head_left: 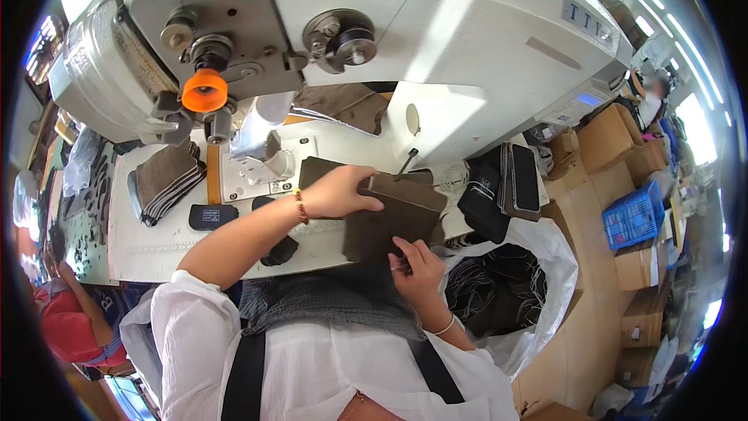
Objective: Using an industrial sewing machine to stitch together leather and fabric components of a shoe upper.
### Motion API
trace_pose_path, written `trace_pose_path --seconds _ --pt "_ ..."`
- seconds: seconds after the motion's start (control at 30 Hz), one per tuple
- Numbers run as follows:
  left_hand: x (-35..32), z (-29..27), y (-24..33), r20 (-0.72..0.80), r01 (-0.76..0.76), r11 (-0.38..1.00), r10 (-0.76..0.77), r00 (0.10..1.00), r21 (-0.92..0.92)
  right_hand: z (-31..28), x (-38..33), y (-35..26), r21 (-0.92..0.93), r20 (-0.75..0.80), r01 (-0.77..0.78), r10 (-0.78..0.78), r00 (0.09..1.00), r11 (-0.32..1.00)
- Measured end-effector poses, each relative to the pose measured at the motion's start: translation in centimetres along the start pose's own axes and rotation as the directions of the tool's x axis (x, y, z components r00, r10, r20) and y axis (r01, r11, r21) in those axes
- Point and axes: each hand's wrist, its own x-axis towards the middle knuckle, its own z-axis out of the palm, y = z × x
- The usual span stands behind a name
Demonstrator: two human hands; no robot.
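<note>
One striped-edged stack [167,179] is sitting left of centre; one brown fabric piece [388,232] is showing at centre. The left hand [339,192] is touching it, thumb slightly parted; the right hand [421,273] is half-curling at its lower-right edge; whether either is gripping, I cannot tell. A white bench [156,256] is extending underneath; one blue basket [633,216] is standing at right.

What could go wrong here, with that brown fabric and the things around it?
The brown fabric, held by the left fingers, might slip over the near edge of the white table, perhaps toward the open white sack. The phone, lying on a stack near the table's right end, could be knocked off by a careless move.
</note>
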Motion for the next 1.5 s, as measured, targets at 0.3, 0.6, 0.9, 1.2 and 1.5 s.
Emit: trace_pose_path --seconds 0.3,0.6,0.9,1.2,1.5 --pt "-7.1 -3.1 -2.0 -0.278 0.171 0.885 -0.049 0.959 0.432 0.6 7.9 4.5 -0.299 0.034 -0.110 0.125 0.992 0.948" --pt "-11.0 -2.3 -2.4 -0.464 0.085 0.659 0.427 0.776 0.747 0.9 10.5 -0.3 -0.421 0.060 0.183 -0.174 0.983 0.888" --pt "-24.2 -10.2 -8.4 -0.562 0.183 0.804 0.214 0.799 0.566 5.4 13.1 -7.1 -0.034 0.475 0.485 -0.413 0.777 0.874" --pt "-25.7 -9.6 -10.6 -0.339 0.030 0.817 0.205 0.918 0.576 4.7 14.0 -7.2 -0.026 0.598 0.510 -0.395 0.697 0.860" --pt "-25.4 -9.2 -10.5 -0.176 0.021 0.638 0.180 0.968 0.770 4.3 14.5 -6.3 0.050 0.597 0.513 -0.437 0.672 0.857"
